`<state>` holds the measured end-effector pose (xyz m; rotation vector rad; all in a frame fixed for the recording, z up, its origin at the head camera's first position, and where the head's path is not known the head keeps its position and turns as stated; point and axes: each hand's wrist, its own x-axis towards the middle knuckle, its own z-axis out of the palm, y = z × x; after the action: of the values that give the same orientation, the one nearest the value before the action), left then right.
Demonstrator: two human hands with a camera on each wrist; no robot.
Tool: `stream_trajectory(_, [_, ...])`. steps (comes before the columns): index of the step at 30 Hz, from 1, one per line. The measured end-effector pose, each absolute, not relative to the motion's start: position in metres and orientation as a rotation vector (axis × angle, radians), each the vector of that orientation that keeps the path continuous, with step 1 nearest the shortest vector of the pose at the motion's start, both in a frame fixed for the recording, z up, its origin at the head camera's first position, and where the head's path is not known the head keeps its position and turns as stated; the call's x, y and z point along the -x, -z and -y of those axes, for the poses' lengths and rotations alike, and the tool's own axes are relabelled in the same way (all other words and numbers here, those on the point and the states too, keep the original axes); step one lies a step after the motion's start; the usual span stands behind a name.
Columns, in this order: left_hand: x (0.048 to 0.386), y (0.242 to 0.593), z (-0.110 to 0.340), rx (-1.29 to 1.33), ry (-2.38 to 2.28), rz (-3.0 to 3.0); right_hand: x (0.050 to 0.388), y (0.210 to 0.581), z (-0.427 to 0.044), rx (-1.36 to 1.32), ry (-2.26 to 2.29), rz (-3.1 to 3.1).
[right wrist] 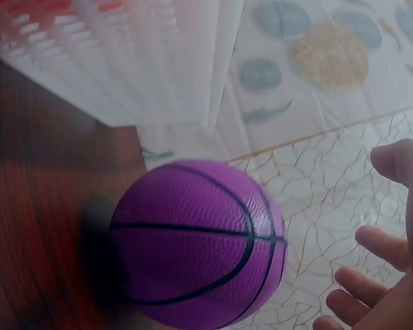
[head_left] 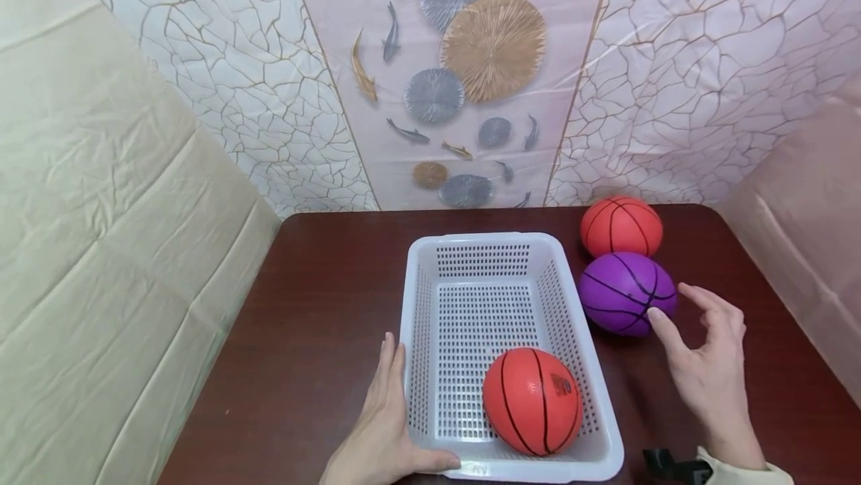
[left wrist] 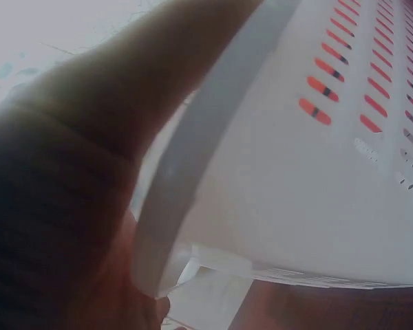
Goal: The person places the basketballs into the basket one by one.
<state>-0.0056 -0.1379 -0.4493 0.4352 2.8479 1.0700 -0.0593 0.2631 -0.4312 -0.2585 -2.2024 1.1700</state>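
Note:
A white perforated plastic basket (head_left: 486, 298) stands on the dark table, holding a red-orange mini basketball (head_left: 531, 401) at its near right end. My left hand (head_left: 383, 425) rests on the basket's near left corner, fingers straight along the side and thumb on the front rim; the left wrist view shows the basket's wall (left wrist: 261, 206) close up. To the right of the basket lies a purple mini basketball (head_left: 627, 294). My right hand (head_left: 713, 365) is beside it with thumb and fingers spread; the right wrist view shows the fingers (right wrist: 372, 289) apart from the purple ball (right wrist: 199, 247).
Behind the purple ball sits another red-orange ball (head_left: 622, 227), close to the table's back edge. The brown table (head_left: 323, 306) extends left of the basket. A patterned cloth backdrop (head_left: 430, 81) rises behind it, and pale fabric (head_left: 114, 246) borders the sides.

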Motion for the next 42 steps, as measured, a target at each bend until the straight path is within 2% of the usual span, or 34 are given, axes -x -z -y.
stream_trajectory(6, [0.007,0.452,0.142,-0.470,-1.044,-2.805,0.066,0.439,-0.267,0.305,-1.196,2.293])
stream_trajectory(17, [0.014,0.452,0.143,-0.500,-1.036,-2.784,0.088,0.445,-0.278,0.222,-1.205,2.555])
stream_trajectory(27, [0.016,0.452,0.145,-0.480,-1.066,-2.739,0.097,0.455,-0.270,0.364,-1.265,2.603])
stream_trajectory(38, [0.019,0.460,0.140,-0.600,-1.091,-2.811,0.102,0.461,-0.274,0.344,-1.187,2.612])
stream_trajectory(42, [0.021,0.458,0.141,-0.563,-1.106,-2.805,0.107,0.461,-0.275,0.327,-1.170,2.601])
